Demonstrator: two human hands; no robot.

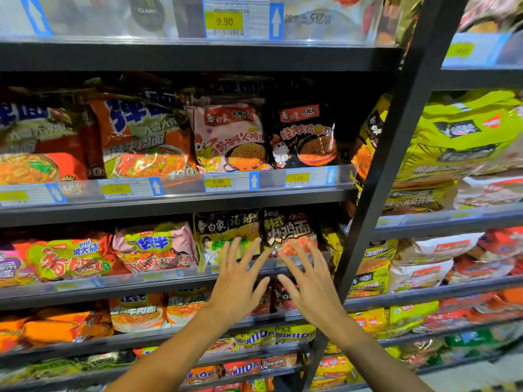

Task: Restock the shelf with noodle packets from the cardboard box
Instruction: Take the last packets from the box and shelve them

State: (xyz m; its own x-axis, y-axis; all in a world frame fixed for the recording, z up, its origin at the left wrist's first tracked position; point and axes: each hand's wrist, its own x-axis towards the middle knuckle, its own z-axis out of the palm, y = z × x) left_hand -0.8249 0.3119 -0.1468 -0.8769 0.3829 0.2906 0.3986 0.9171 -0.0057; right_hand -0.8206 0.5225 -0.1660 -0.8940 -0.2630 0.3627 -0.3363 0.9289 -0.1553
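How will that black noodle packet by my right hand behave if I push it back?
The black packet looks like glossy film, so probably slippery. It stands upright behind the shelf lip, so it may tip backward. It is puffy, likely light, with brittle noodles inside.

A shop aisle is showing here: dark tiered shelves [181, 198] are holding rows of noodle packets [229, 137], with yellow price tags [218, 181] lining their front edges.

Yellow 9.90 price tag [224, 21] up top, blue arrow label [254, 180], green multipack bags [464, 128] at right
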